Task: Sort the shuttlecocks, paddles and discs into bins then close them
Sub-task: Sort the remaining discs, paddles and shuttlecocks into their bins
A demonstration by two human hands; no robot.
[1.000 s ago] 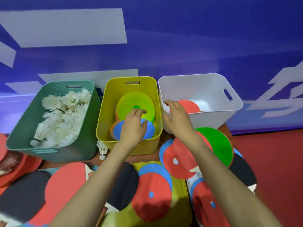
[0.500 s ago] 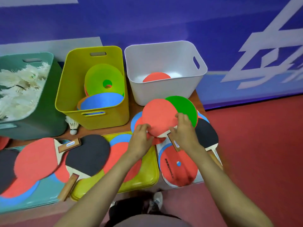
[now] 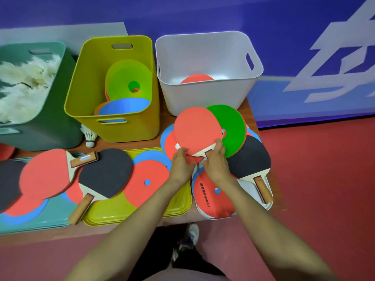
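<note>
I have the red paddle point(image 3: 196, 130) in both hands at the right end of the tabletop point(image 3: 129, 145), just in front of the white bin point(image 3: 205, 94). My right hand point(image 3: 216, 168) is wrapped around its handle. My left hand point(image 3: 181, 166) pinches the lower edge of the blade. I cannot tell whether those left fingers have also caught the red disc point(image 3: 169, 142) lying directly under it.

That is my first worry. If the disc comes up with the paddle, it could ride into the white bin, where one paddle point(image 3: 197, 79) already lies, and the sort would be wrong. Discs belong in the yellow bin point(image 3: 89, 88).

The second risk is the pile itself. The blade overlaps the green disc point(image 3: 233, 126), which in turn lies over the black paddle point(image 3: 250, 161), and that stack sits close to the tabletop's right edge, partly on the white lid point(image 3: 246, 186). Dragging the blade sideways instead of lifting it clear could sweep the green disc or the black paddle off onto the floor.

Third, the white bin's near wall stands right beside the blade's far edge. A low, flat approach would knock the rim and could shove the bin back, so I judge the paddle needs to rise first and go in tilted.

A stray shuttlecock point(image 3: 90, 136) stands on the tabletop between the green bin point(image 3: 60, 126) and the yellow one, and it is easy to forget before the lids go on.
</note>
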